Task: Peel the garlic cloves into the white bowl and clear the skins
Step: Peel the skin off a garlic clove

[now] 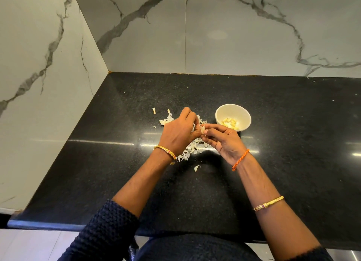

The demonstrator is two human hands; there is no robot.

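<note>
Nearest the camera, two bare forearms reach forward out of dark blue knitted sleeves over the polished black speckled stone counter. A gold bangle with coloured stones sits partway up the right forearm, a twisted orange thread band circles the right wrist, and a second gold bangle circles the left wrist.

Just beyond the wrists, one curled scrap of pale skin lies alone on the counter. Further on, the two hands meet above a loose heap of papery white garlic skins. Left hand is seen from its back, fingers curled inward, fingertips closing on a small pale garlic clove. Right hand is turned palm partly up, thumb and forefinger pinching the same clove from the other side, the remaining fingers loosely bent beneath it. Clove is held between both hands, off the counter.

More skins spread out behind the left hand, with a few stray pieces a little apart. Just beside the right hand's fingers stands the small round white bowl, upright, holding several peeled yellowish cloves. Behind everything rise white marble-patterned wall panels with grey veins.
</note>
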